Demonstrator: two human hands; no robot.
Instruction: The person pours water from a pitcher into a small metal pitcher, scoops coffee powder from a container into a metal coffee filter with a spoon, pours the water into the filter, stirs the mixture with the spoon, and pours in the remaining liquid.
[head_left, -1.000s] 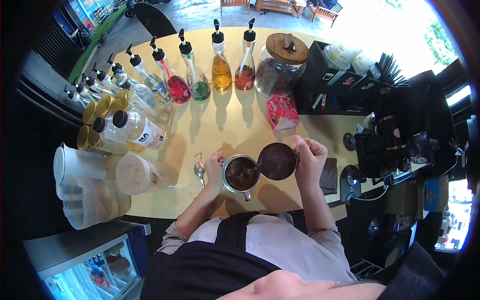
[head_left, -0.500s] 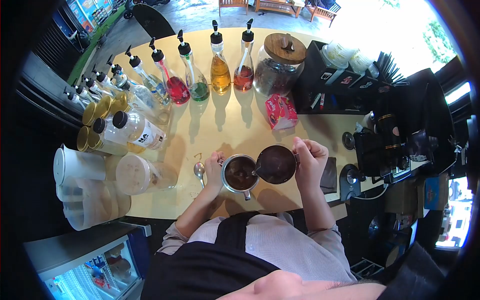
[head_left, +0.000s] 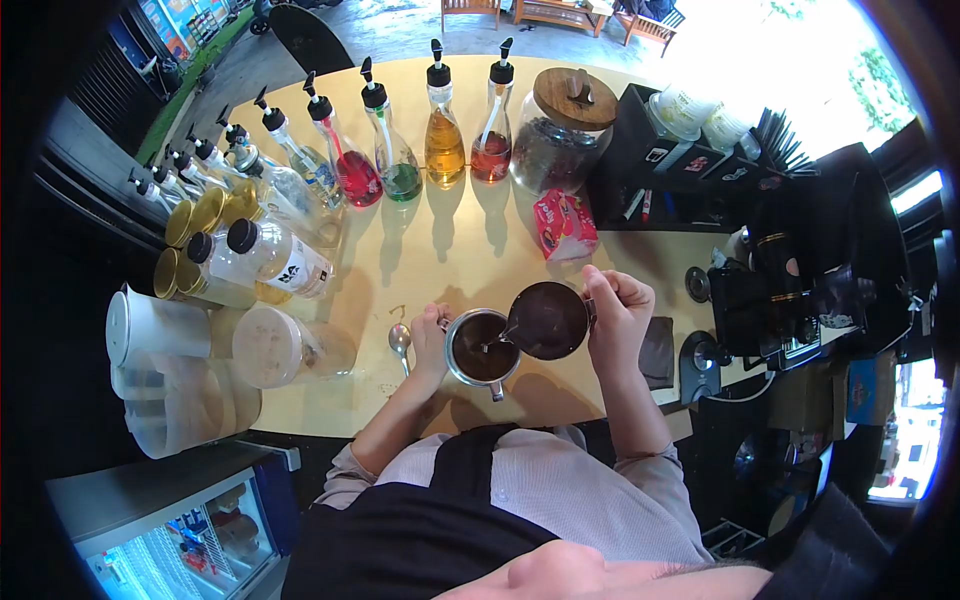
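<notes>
Pouring: right hand clamped on jug, tilted beside cup; left hand clamped on cup; needs steady tilt.

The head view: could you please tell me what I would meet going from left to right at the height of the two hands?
White container → round-lidded jar → spoon → left hand → metal cup → dark pitcher → right hand → dark mat.

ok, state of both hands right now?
Left hand: closed, holding the metal cup by its handle.
Right hand: closed, holding the dark pitcher by its handle.
</notes>
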